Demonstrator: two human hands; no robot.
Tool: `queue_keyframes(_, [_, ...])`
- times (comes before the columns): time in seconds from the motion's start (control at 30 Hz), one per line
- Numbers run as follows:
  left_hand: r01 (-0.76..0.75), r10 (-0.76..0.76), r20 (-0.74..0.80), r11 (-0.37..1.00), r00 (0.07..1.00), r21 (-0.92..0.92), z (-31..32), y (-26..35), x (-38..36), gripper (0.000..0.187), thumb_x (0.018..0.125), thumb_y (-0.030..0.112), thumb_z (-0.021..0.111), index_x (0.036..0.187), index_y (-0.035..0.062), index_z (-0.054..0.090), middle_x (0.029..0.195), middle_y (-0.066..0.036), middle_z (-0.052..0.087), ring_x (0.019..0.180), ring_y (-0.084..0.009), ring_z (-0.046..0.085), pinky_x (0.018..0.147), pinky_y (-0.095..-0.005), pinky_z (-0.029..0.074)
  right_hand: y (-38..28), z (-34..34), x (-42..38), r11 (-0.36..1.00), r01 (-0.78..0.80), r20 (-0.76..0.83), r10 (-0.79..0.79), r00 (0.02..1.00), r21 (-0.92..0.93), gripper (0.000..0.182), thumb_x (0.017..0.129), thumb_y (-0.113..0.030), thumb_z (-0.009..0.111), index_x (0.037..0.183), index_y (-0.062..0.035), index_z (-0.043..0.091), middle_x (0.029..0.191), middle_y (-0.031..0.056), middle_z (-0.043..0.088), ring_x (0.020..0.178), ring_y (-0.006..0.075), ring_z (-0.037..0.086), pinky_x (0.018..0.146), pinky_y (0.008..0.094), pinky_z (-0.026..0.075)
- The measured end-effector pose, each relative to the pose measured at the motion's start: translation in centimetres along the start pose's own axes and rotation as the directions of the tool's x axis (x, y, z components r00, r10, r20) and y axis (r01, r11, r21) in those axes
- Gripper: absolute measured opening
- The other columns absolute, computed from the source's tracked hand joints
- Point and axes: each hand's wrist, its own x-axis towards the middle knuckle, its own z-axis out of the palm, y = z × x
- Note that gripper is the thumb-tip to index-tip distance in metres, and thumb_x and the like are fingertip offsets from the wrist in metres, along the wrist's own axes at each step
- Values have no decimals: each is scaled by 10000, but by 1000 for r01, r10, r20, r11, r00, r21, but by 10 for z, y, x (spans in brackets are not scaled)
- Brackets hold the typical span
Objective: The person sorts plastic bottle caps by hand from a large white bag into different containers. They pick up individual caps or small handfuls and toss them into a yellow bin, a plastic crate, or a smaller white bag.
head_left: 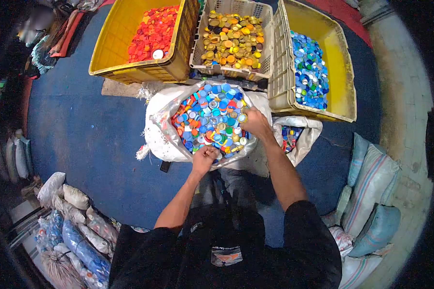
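Observation:
A white sack (pixel 166 137) stands open in front of me, filled with mixed plastic bottle caps (pixel 212 115) in blue, red, orange, white, green and yellow. At the sack's near rim, my left hand (pixel 206 156) is closed with its fingers curled; whatever they hold is too small to make out. My right hand (pixel 256 123) reaches over the right side of the caps. Its fingers pinch a gold-coloured bottle cap (pixel 242 117).
Behind the sack stand a yellow crate (pixel 115 70) with red caps, a pale crate (pixel 231 71) with gold and yellow caps, and a yellow crate (pixel 340 58) with blue caps. A smaller sack (pixel 313 127) of caps sits right. Filled sacks (pixel 371 183) lie on both sides.

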Motion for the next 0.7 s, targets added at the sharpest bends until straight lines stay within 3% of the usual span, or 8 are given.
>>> queue_keyframes(0.07, [-108, 112, -1, 958, 994, 265, 6, 9, 0, 185, 806, 134, 676, 926, -6, 663, 668, -45, 605, 609, -121, 559, 587, -263, 461, 7, 5, 1, 995, 47, -49, -43, 998, 93, 506, 650, -309, 762, 1053, -24, 650, 834, 163, 674, 779, 322, 656, 707, 395, 516])
queue_keyframes(0.13, [-240, 251, 41, 845, 967, 478, 16, 14, 10, 261, 778, 164, 698, 1003, 36, 663, 745, -144, 638, 670, -253, 625, 655, -346, 499, 9, 6, 3, 876, -277, 179, 223, 958, 396, 445, 644, -342, 757, 940, -24, 663, 793, 120, 663, 675, 284, 635, 648, 364, 509])
queue_keyframes(0.17, [-256, 273, 46, 813, 961, 523, 20, 15, 12, 263, 783, 171, 688, 1009, 40, 657, 794, -160, 637, 719, -281, 627, 672, -377, 501, 9, 9, 3, 746, -439, 317, 314, 895, 501, 423, 640, -359, 755, 883, -24, 670, 773, 99, 658, 623, 265, 624, 619, 348, 506])
queue_keyframes(0.2, [-270, 294, 52, 777, 954, 568, 23, 13, 14, 265, 788, 179, 677, 1015, 44, 651, 843, -177, 636, 769, -309, 629, 690, -407, 503, -11, -19, -7, 631, -553, 430, 355, 830, 545, 453, 661, -460, 770, 799, -43, 658, 717, 27, 601, 525, 129, 528, 488, 264, 422])
queue_keyframes(0.3, [-222, 227, 76, 734, 971, 642, 27, 17, 16, 280, 800, 220, 659, 1044, 84, 644, 940, -202, 621, 888, -349, 625, 740, -464, 502, 3, -9, -7, 239, -707, 620, 351, 702, 665, 419, 706, -496, 756, 751, -100, 628, 665, -15, 551, 456, 41, 419, 401, 203, 313])
queue_keyframes(0.43, [-169, 165, 75, 682, 983, 711, 31, 32, 17, 222, 802, 222, 651, 983, 96, 664, 928, -197, 614, 882, -355, 627, 739, -464, 505, 14, -14, -26, -139, -687, 701, 126, 702, 714, 396, 807, -454, 699, 857, -77, 589, 641, -1, 530, 398, 18, 333, 339, 171, 241])
queue_keyframes(0.57, [-146, 154, 54, 681, 987, 717, 32, 35, 18, 188, 790, 220, 652, 918, 83, 671, 933, -192, 611, 838, -356, 630, 726, -459, 508, 21, -3, -43, -267, -661, 685, -8, 729, 701, 406, 846, -427, 660, 914, -37, 570, 665, 15, 544, 409, 28, 384, 344, 165, 270])
queue_keyframes(0.7, [-273, 339, -10, 775, 941, 569, 27, 26, 21, 179, 763, 174, 666, 887, 45, 661, 880, -193, 630, 773, -337, 635, 707, -417, 504, 18, 7, -57, -232, -561, 588, 62, 807, 795, 395, 836, -359, 641, 1039, -24, 587, 846, 76, 666, 578, 92, 554, 474, 224, 424])
